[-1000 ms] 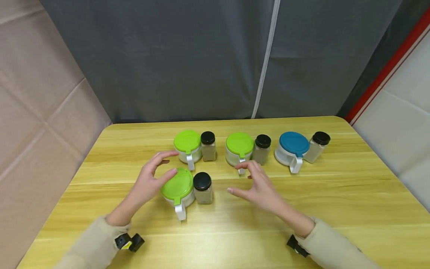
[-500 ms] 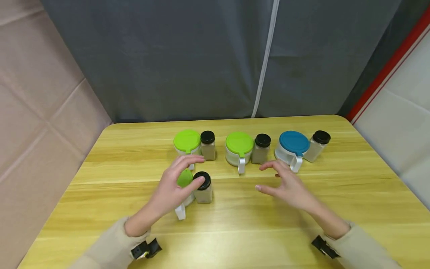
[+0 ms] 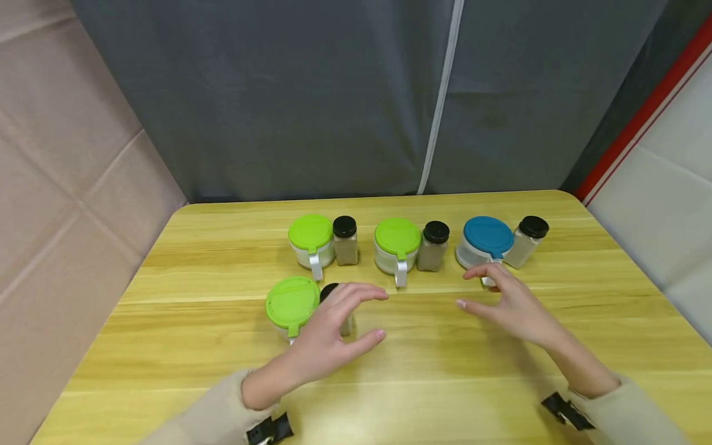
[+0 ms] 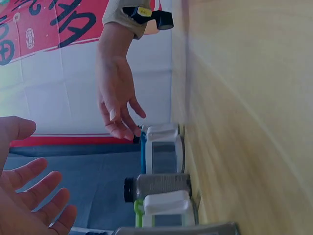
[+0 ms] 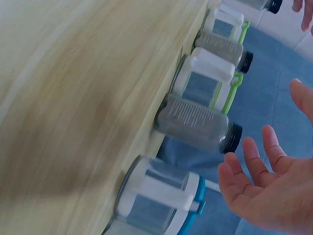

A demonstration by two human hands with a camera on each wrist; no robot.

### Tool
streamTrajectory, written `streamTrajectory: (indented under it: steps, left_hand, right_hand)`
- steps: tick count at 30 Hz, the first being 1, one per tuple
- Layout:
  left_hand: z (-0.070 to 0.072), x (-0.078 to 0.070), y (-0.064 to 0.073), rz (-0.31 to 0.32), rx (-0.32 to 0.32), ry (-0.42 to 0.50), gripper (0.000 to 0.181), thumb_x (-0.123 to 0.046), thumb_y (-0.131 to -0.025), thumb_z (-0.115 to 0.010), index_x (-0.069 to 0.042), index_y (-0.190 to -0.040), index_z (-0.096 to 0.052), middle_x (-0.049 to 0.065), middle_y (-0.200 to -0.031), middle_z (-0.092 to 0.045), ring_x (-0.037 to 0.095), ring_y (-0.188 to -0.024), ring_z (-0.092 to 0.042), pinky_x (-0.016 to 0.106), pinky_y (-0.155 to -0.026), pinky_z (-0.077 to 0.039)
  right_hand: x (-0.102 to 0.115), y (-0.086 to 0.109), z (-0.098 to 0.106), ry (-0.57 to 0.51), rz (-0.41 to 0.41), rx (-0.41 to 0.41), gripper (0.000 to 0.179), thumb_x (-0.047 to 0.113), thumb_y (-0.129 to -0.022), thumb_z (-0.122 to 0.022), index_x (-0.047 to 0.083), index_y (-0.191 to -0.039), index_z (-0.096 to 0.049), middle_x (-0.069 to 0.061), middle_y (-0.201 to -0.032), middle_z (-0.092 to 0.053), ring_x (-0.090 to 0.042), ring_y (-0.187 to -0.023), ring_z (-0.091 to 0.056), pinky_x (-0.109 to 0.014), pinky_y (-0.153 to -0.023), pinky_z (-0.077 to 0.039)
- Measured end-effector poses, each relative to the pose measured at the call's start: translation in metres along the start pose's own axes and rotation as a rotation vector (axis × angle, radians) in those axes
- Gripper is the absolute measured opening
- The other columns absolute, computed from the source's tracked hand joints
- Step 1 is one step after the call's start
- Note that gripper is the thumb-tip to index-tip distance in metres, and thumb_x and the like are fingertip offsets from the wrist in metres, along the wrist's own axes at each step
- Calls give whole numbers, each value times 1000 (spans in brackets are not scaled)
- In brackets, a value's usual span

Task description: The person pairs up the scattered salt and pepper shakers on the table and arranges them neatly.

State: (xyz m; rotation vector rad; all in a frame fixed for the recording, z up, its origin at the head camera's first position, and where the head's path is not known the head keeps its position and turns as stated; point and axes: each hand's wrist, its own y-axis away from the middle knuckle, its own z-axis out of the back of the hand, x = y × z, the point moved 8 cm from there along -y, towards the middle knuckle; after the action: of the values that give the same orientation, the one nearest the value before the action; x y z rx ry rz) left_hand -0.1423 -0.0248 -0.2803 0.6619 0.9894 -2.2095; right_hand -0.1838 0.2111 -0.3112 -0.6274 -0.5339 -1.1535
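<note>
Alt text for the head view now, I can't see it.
An empty left hand partly hides a black-capped jar, and an empty right hand overlaps a blue-lidded pot, both above a wooden table. A green-lidded pot stands left of that jar; behind, two more green-lidded pots and the blue one alternate with three more jars.

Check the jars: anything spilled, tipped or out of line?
Nothing looks spilled or tipped. Only oddity: one green-lidded jar and black-capped bottle stand out of line, in front of the row of three jar-and-bottle pairs.
</note>
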Motion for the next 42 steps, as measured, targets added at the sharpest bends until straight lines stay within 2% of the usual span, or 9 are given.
streamTrajectory:
  steps: [9,13,17,22,25,30,36,42]
  left_hand:
    - [-34,-4,1,-4,103,41,44,-24,-83,-66,-10,-122,-52,-2,-123,-51,12,-116,-42,35,-96,-36]
    - [-47,-3,0,22,145,53,45,-27,-84,-64,-11,-124,-51,-3,-124,-50,11,-116,-41,34,-96,-36]
    - [-57,-2,-2,41,159,52,45,-29,-85,-63,-12,-125,-51,-5,-125,-50,10,-115,-41,33,-96,-36]
    - [-65,-1,-4,42,154,32,46,-29,-85,-63,-11,-126,-51,-4,-123,-51,9,-113,-43,31,-96,-35]
    - [-69,1,-6,56,158,30,48,-30,-84,-64,-12,-126,-50,-3,-123,-51,9,-114,-42,31,-96,-35]
    - [-76,5,-9,70,166,16,49,-31,-85,-63,-13,-128,-48,-3,-125,-50,9,-115,-41,30,-97,-34]
    - [-84,7,-17,47,158,-27,51,-33,-86,-62,-11,-129,-47,-2,-126,-50,10,-116,-42,29,-96,-36]
    - [-92,11,-25,77,172,-20,53,-33,-86,-62,-10,-131,-46,-2,-127,-49,10,-118,-42,28,-96,-35]
  right_hand:
    - [-21,5,10,8,-63,13,44,23,-82,-70,-1,-113,-51,-15,-114,-53,-33,-106,-45,-48,-81,-40]
    - [-28,7,16,9,-91,7,44,24,-83,-68,-1,-114,-51,-16,-115,-52,-33,-106,-45,-48,-80,-39]
    - [-35,10,23,-1,-117,3,44,24,-84,-67,-2,-116,-50,-18,-117,-50,-34,-108,-43,-47,-80,-38]
    - [-44,13,32,8,-147,-12,45,24,-86,-65,-3,-118,-48,-18,-119,-49,-34,-108,-42,-40,-78,-38]
    - [-50,15,38,13,-160,-19,44,23,-87,-64,-3,-118,-48,-19,-119,-49,-30,-106,-42,-32,-78,-39]
    - [-59,18,45,26,-186,-31,44,23,-87,-63,-3,-119,-47,-19,-117,-48,-13,-101,-40,-17,-74,-38]
    - [-70,21,54,11,-216,-50,44,25,-88,-63,-2,-118,-47,-13,-116,-47,0,-96,-38,-13,-72,-37]
    - [-81,22,63,0,-237,-60,46,24,-89,-60,-5,-120,-44,-17,-119,-45,7,-92,-37,-7,-69,-36]
